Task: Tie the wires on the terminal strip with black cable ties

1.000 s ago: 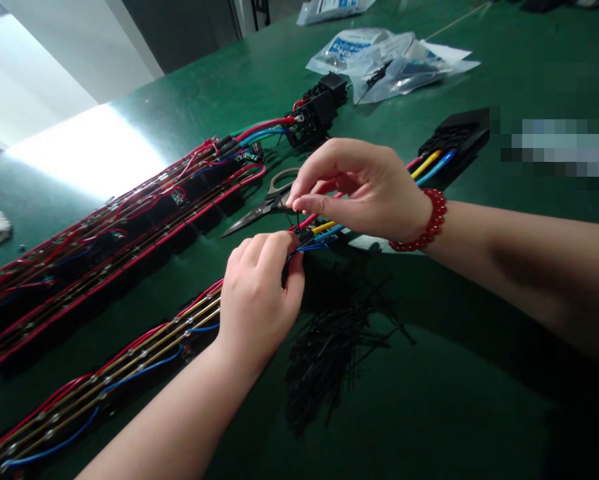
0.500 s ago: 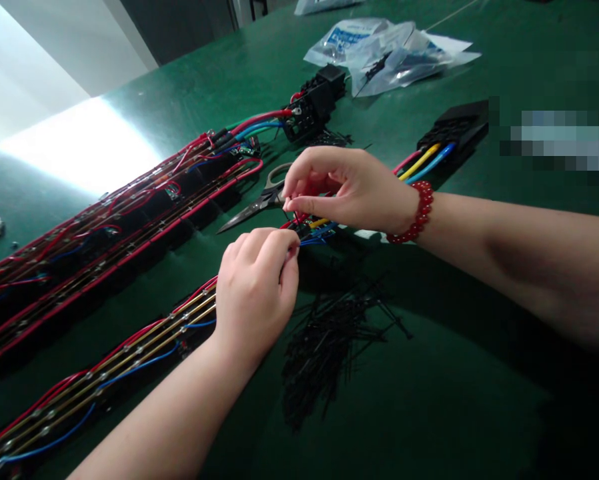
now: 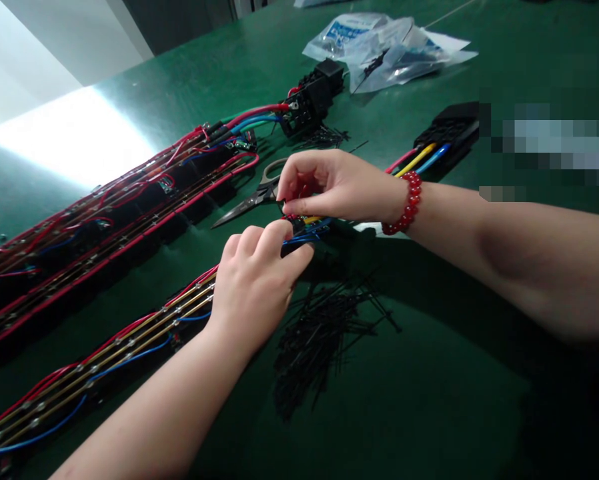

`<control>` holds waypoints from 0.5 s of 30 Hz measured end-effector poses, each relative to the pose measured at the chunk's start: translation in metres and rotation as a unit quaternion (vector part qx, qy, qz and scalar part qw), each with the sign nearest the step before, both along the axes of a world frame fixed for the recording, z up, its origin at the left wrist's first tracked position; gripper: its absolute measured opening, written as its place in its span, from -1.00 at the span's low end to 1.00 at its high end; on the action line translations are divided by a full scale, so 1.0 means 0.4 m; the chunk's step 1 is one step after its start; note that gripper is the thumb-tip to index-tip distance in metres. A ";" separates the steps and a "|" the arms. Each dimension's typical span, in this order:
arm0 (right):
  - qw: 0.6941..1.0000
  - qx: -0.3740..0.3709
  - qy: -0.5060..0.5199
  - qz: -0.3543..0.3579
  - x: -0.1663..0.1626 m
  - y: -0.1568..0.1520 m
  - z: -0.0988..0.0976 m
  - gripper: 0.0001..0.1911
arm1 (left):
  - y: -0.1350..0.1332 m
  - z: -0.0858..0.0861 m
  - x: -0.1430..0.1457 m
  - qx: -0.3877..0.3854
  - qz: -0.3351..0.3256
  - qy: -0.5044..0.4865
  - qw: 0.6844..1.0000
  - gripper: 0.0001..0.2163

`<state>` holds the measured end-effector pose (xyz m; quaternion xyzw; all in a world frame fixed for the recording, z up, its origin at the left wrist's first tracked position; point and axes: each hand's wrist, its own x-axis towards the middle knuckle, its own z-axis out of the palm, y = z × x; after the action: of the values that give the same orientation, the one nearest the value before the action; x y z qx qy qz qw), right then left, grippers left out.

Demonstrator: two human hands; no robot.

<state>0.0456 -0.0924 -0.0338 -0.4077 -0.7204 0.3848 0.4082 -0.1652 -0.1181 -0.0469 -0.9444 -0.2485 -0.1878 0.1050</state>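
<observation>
My left hand (image 3: 252, 277) lies over the near wired strip (image 3: 144, 323), which has brass rods and red and blue wires. Its curled fingers and thumb straddle the wire bundle (image 3: 307, 233) at the strip's end. Just above, my right hand (image 3: 337, 183), with a red bead bracelet (image 3: 410, 203) at the wrist, pinches a thin black cable tie at that bundle; fingers mostly hide the tie. Red, yellow and blue wires run behind the wrist to a black connector (image 3: 449, 127). Scissors (image 3: 252, 200) lie just beyond my hands.
A heap of black cable ties (image 3: 324, 333) lies nearer me on the green table (image 3: 429, 387). Farther left is another wired strip (image 3: 124, 233) with a black connector (image 3: 314, 100). Plastic bags (image 3: 389, 50) lie at the back, beside more loose ties (image 3: 324, 138).
My left thumb has moved away from the index finger, out to the right below the blue wires. The right fingertips have come lower onto the bundle. The view has shifted slightly.
</observation>
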 end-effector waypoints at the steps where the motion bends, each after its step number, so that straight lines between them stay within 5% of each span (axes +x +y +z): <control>1: 1.000 -0.008 0.006 0.004 0.000 0.001 0.000 -0.87 | 0.000 -0.001 0.000 0.010 0.001 0.004 1.000 -0.82; 15: 0.995 -0.065 0.049 0.057 0.010 0.001 0.006 -0.81 | 0.008 -0.012 -0.003 -0.036 -0.005 -0.098 0.995 -0.88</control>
<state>0.0496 -0.0918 -0.0314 -0.3720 -0.6949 0.4736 0.3929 -0.1666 -0.1151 -0.0518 -0.9259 -0.2593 -0.2708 0.0449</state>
